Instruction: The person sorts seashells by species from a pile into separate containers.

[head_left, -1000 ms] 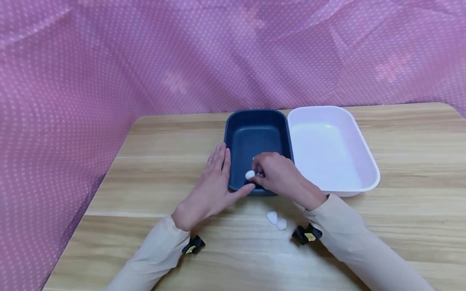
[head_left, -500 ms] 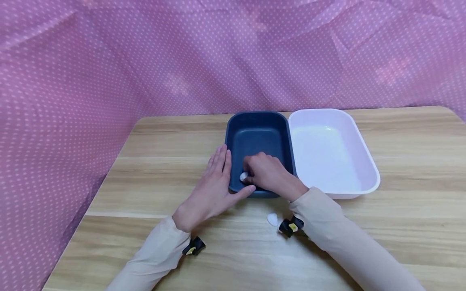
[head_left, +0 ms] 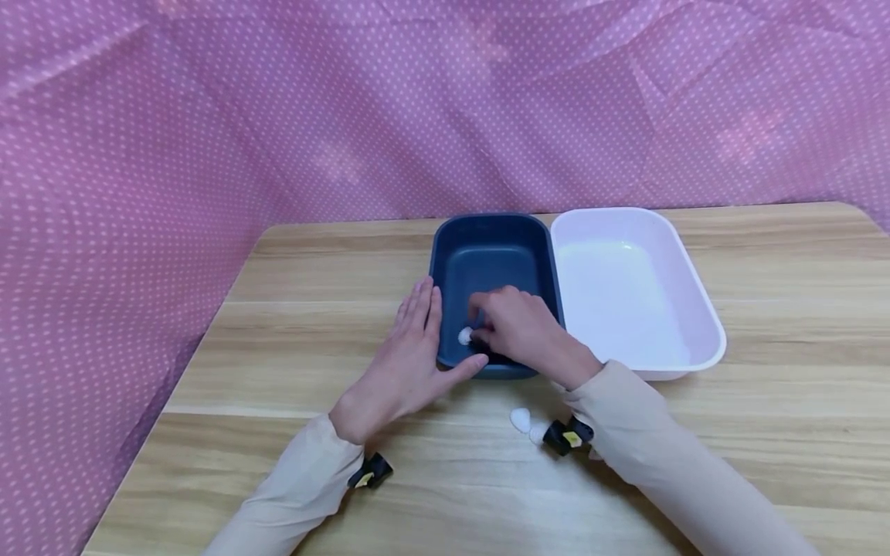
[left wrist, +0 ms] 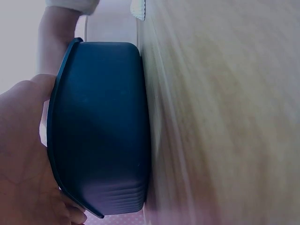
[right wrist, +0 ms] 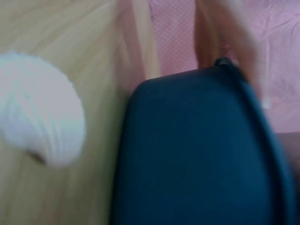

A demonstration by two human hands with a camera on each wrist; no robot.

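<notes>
Fingers straight, my left hand (head_left: pixel 410 347) rests along the left rim of a dark blue plastic tray (head_left: pixel 497 266), its thumb over the near rim. My right hand (head_left: pixel 524 328) is down inside the tray's near part. A white seashell (head_left: pixel 465 335) lies there, right at the tips of its thumb and fingers, which stand apart. The palm side of this hand is hidden in the head view. In the left wrist view, the tray's outer wall (left wrist: pixel 103 126) fills the middle. A large blurred seashell (right wrist: pixel 42 110) shows beside the tray in the right wrist view.
A white tray (head_left: pixel 709 340) stands against the blue one on its right. On the wooden table (head_left: pixel 278 347) near me lie a seashell (head_left: pixel 520 420) and another seashell (head_left: pixel 538 432), partly behind the black wrist camera (head_left: pixel 566 438). A pink dotted cloth (head_left: pixel 389 116) hangs behind.
My right hand has gone lower into the blue tray with the shell, then drawn slightly right, leaving the shell at its fingertips. My left hand stays on the rim.
</notes>
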